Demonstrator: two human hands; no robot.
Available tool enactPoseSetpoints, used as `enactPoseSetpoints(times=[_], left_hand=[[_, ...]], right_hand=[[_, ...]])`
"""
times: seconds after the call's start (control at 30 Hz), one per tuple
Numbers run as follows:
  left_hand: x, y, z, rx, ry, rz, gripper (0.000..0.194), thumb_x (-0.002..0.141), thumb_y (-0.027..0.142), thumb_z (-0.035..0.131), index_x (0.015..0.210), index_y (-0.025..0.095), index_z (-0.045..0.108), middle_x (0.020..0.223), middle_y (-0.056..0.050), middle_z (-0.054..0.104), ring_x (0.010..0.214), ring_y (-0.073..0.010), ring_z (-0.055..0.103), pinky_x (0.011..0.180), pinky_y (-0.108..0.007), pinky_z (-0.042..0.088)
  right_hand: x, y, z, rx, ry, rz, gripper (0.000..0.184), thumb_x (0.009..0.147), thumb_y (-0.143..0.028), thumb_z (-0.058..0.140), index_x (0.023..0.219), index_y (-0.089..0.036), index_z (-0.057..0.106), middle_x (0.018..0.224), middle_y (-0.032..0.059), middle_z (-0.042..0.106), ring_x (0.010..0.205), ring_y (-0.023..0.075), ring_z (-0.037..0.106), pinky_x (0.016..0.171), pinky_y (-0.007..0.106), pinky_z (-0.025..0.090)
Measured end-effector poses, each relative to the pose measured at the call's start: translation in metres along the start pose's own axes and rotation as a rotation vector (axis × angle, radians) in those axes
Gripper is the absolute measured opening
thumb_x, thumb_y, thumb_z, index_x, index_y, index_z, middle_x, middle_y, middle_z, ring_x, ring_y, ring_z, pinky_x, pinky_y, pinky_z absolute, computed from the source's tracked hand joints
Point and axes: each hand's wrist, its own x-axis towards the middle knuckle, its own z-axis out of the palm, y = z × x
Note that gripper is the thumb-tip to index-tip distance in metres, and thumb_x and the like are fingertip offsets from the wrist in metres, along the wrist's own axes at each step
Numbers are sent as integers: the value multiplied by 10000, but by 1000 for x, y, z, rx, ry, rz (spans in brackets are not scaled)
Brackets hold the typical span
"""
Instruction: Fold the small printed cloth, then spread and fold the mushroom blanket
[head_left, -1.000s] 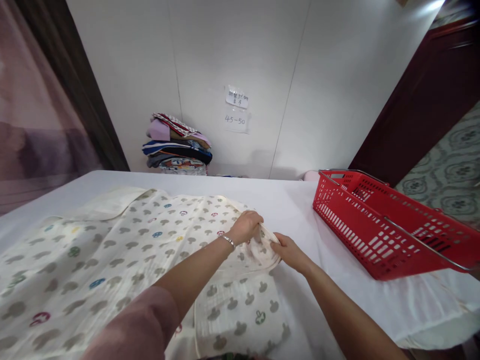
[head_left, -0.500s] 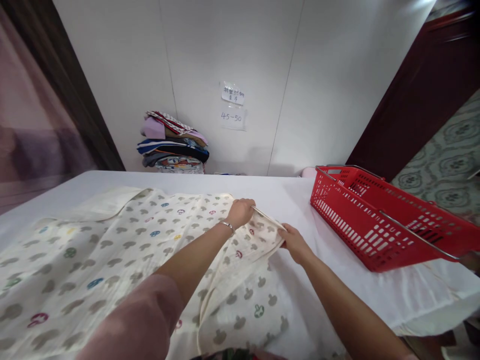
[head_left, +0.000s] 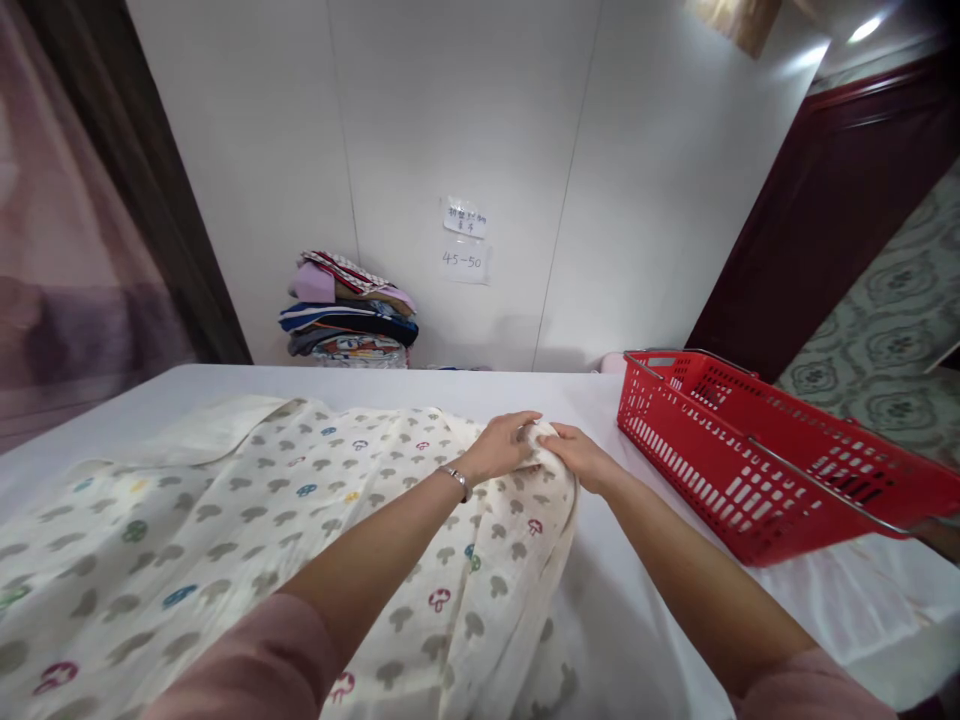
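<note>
A cream cloth (head_left: pixel 300 515) printed with grey and coloured mushrooms lies spread over the white table, its far left part turned over to a plain side. At its far right corner, my left hand (head_left: pixel 501 446) has its fingers and thumb closed around a bunched bit of the fabric. Close beside it, my right hand (head_left: pixel 583 458) pinches the same raised corner from the right. Between the hands the fabric is gathered, and its right edge hangs in folds toward me. The right fingertips are partly hidden by the cloth.
To the right stands a red plastic basket (head_left: pixel 697 455) with metal handles. Beyond the white table (head_left: pixel 247 380), a stack of folded fabrics (head_left: pixel 349 310) rests against the white wall (head_left: pixel 465 120), which carries handwritten paper labels (head_left: pixel 465 262). A curtain (head_left: pixel 82 200) hangs at the left.
My hands have come closer together, bunching the edge that was stretched between them. The cloth's folded right part has swung down and rightward. The camera view has tilted slightly up.
</note>
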Motion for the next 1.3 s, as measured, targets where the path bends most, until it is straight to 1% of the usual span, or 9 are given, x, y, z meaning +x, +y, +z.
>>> enactPoseSetpoints(times=[0.1,0.17,0.33,0.43,0.6,0.77,0.9,1.07,1.3], left_hand=[[-1,4,0,-155,-26,-119,490,670,197,515,1159,218,537,1077,-25,595,900,-168,558,797,-275,451],[-1,2,-5,-191,-33,-146,435,669,213,530,1103,210,553,969,-17,592,846,-159,552,746,-267,454],[-7,-5,-13,-161,31,-61,240,689,192,520,928,214,537,843,22,560,746,-124,522,669,-239,432],[-14,-5,-12,-100,74,-50,184,706,182,505,888,215,509,815,30,547,714,-117,507,659,-237,423],[-24,2,-11,-53,98,90,170,714,156,516,866,214,465,1045,-4,538,832,-125,525,754,-257,423],[-30,8,-13,40,17,157,155,761,194,524,909,222,487,1212,-27,482,910,-135,551,814,-278,425],[-29,7,-14,153,-25,170,143,782,218,524,924,232,512,1190,-18,498,920,-145,564,787,-276,443],[-30,6,-15,264,-35,220,47,824,251,494,832,215,525,1159,-30,529,885,-151,573,791,-293,444],[-30,17,-18,172,-32,215,87,841,267,474,812,209,531,1114,-39,567,965,-173,542,863,-327,415]], right_hand=[[-1,0,3,-44,-11,-28,296,654,-366,642,854,-150,612,667,-16,612,586,125,520,554,238,392],[-4,1,4,-65,-5,-50,302,658,-378,646,861,-158,601,691,-16,609,612,128,523,563,233,393],[-13,10,7,-43,7,-111,362,689,-435,630,948,-185,593,808,10,627,716,149,550,637,241,425],[-18,18,11,-7,31,-118,369,718,-465,596,957,-183,603,781,9,622,674,137,531,610,234,413],[-21,24,16,48,31,-144,311,749,-422,580,943,-182,618,726,-10,590,632,115,488,583,220,383],[-23,25,18,57,20,-153,311,757,-426,581,936,-176,627,711,-11,575,623,112,473,567,218,364],[-26,24,21,43,24,-132,349,759,-469,566,933,-175,636,710,2,591,649,133,498,594,235,382],[-29,24,21,59,5,-149,342,774,-456,551,936,-170,645,713,13,595,660,135,497,597,232,379],[-32,19,21,-50,60,-153,337,779,-469,522,897,-182,651,724,10,597,677,146,495,604,237,386]])
